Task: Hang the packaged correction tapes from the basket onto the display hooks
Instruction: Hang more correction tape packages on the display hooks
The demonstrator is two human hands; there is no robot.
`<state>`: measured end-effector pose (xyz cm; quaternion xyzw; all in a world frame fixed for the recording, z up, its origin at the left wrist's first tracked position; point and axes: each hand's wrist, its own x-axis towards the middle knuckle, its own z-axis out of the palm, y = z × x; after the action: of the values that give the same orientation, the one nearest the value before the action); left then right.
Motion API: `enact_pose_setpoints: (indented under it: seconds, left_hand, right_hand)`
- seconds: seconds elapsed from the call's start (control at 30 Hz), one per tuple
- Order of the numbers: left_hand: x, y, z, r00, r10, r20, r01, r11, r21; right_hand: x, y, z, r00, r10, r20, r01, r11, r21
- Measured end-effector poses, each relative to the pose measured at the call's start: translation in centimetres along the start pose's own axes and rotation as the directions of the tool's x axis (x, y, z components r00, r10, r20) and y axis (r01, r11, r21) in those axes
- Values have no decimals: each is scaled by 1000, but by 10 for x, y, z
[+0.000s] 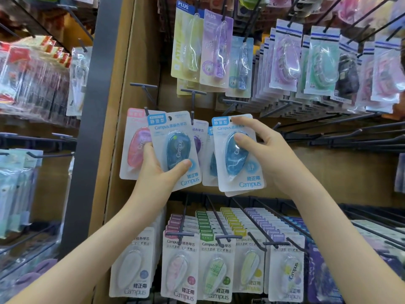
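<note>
My left hand (161, 172) grips a dark blue Campus correction tape pack (175, 150) by its lower part, tilted, in front of a hanging pink pack (135, 145). My right hand (263, 150) holds a light blue Campus pack (237, 154), thumb on the blister, with at least one more pack stacked behind it. A purple pack (198, 141) and another blue pack (211, 163) hang behind, between my hands. Dark display hooks (192, 99) stick out just above the packs. The basket is out of view.
Rows of PLUS tapes (203, 47) and pastel packs (311, 62) hang above. Full hooks of Campus packs (217, 260) fill the row below. Several bare hooks (339, 137) extend at the right. A grey upright post (92, 128) divides off the left shelving.
</note>
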<state>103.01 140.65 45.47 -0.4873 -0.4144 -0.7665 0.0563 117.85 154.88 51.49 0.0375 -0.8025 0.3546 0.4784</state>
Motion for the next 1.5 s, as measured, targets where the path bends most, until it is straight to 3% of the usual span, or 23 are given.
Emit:
enact_pose_setpoints:
  seconds: [0.27, 0.5, 0.63, 0.87, 1.1, 1.27, 1.4, 1.5]
  left_hand:
    - [2, 1, 4, 1000, 13, 3, -13, 1000, 12]
    - [2, -4, 4, 1000, 0, -5, 0, 1000, -23]
    - [2, -4, 6, 999, -34, -3, 34, 997, -66]
    - [0, -3, 4, 1000, -18, 7, 18, 999, -45]
    - [-3, 0, 1, 999, 18, 29, -18, 1000, 12]
    - [-3, 2, -3, 999, 28, 36, -28, 1000, -3]
    - [-1, 1, -7, 998, 33, 45, -31, 998, -54]
    - [1, 3, -7, 998, 46, 42, -43, 996, -81]
  right_hand:
    - [0, 10, 3, 996, -61, 70, 78, 959, -274]
    - [-7, 26, 19, 993, -114, 9, 114, 993, 42]
    - [-5, 39, 26, 996, -48, -79, 62, 980, 187]
    - [-15, 46, 21, 971, -41, -236, 97, 968, 231]
    - [-19, 44, 14, 958, -75, -277, 110, 987, 114]
    - [-24, 42, 13, 912, -119, -392, 166, 982, 88]
    - [-21, 31, 15, 954, -124, -272, 193, 951, 243]
    - [-10, 25, 22, 974, -83, -210, 132, 963, 233]
